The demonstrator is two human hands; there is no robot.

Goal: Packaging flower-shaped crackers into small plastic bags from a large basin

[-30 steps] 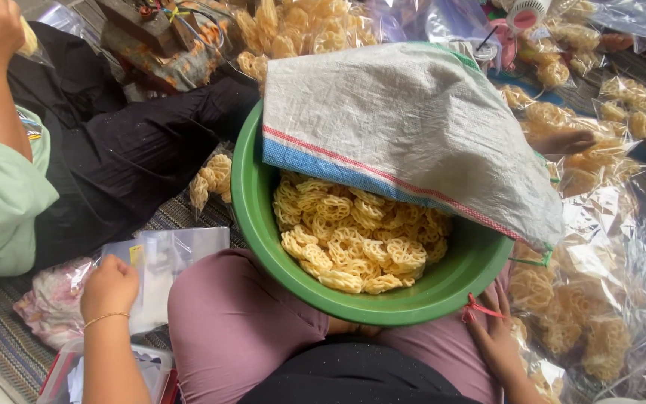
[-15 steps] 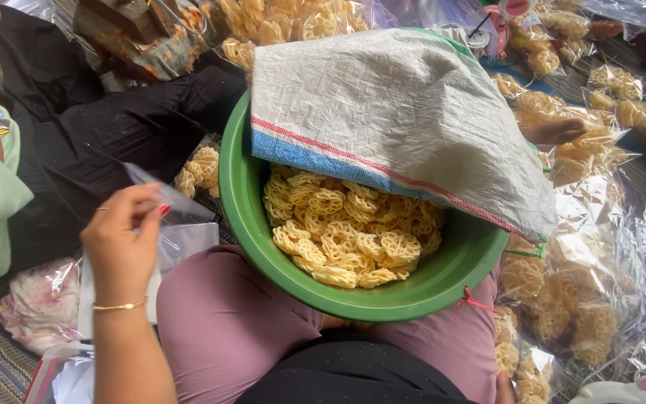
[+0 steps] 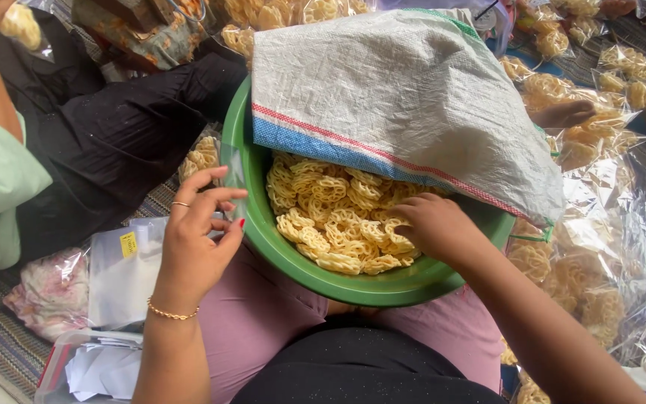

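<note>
Our right hand (image 3: 431,227) reaches into the green basin (image 3: 252,202) at its 4 o'clock side, fingers curled together on the yellow lattice crackers (image 3: 334,217) heaped there, under a woven sack (image 3: 390,97) draped over the far rim. Our left hand (image 3: 192,239) hovers at the basin's 9 o'clock edge, fingers pinching a clear plastic bag (image 3: 231,168).

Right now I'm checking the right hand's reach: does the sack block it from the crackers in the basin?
No. The right hand already rests on the crackers; the sack covers only the green basin's far side.
</note>
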